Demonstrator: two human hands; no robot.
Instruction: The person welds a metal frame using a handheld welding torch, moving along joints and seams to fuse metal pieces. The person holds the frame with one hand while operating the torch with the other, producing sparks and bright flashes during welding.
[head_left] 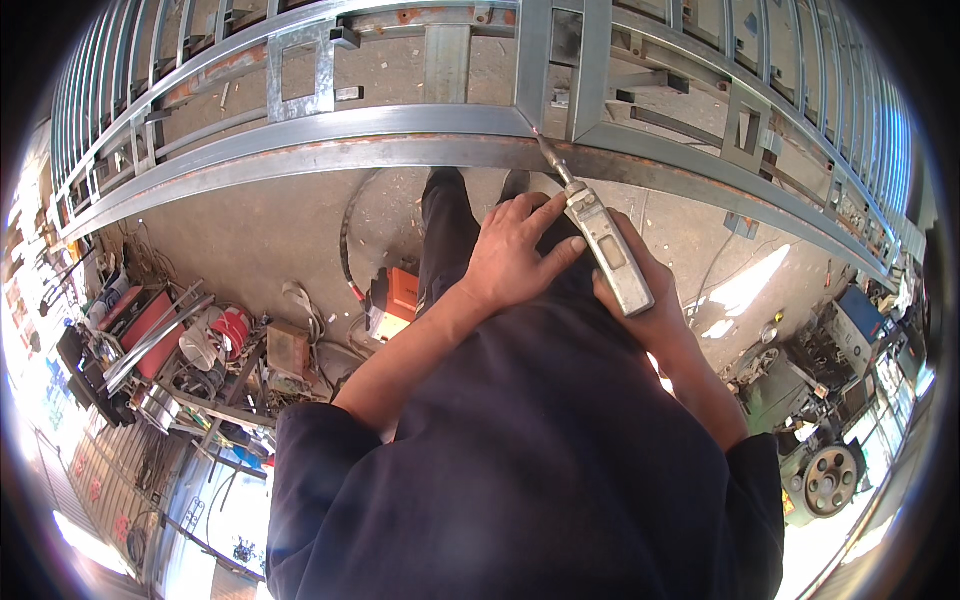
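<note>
My right hand (645,285) is wrapped around the body of a grey handheld welding gun (612,255), its fingers partly hidden behind it. The gun's narrow nozzle (553,157) points away from me, and a small pinkish light shows at its tip. That tip sits at a mitred corner joint of a metal frame (430,122) made of square tubing. My left hand (520,248) reaches in from the left, with forefinger and thumb against the gun's front part; its other fingers are bent. Under the frame's near rail runs a rust-streaked steel beam (350,155).
Long rows of metal bars (860,90) stretch out beyond the frame. An orange box (403,293) stands on the floor by my legs, near a dark cable (347,225). Cluttered tools and a red reel (230,328) lie left; machinery with a round wheel (830,480) stands right.
</note>
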